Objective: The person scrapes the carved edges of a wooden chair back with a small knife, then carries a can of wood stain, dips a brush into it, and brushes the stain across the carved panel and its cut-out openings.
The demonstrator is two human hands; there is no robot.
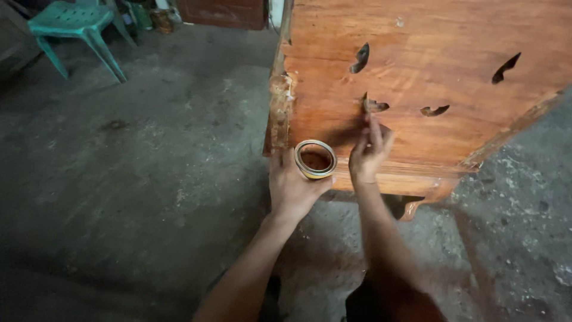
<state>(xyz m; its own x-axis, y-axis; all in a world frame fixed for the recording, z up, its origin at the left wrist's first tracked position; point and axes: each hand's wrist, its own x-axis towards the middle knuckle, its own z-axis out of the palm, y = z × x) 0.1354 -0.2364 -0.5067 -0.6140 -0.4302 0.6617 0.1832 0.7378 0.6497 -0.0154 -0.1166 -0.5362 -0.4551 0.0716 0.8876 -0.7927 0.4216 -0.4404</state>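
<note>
A large reddish-brown wooden panel [429,65] with several curved cut-out slots lies in front of me. My left hand [290,188] grips a small round open tin [315,159] holding a brown paste, held against the panel's near edge. My right hand [369,152] reaches up with fingers pressed at one carved slot [374,106], fingertips touching the wood. Whether a tool or putty sits under those fingers cannot be told.
Rough grey concrete floor [149,179] spreads to the left and under the panel. A green plastic chair [74,24] stands at the far left. A carved wooden foot [414,206] shows under the panel's near edge. Dark furniture stands at the back.
</note>
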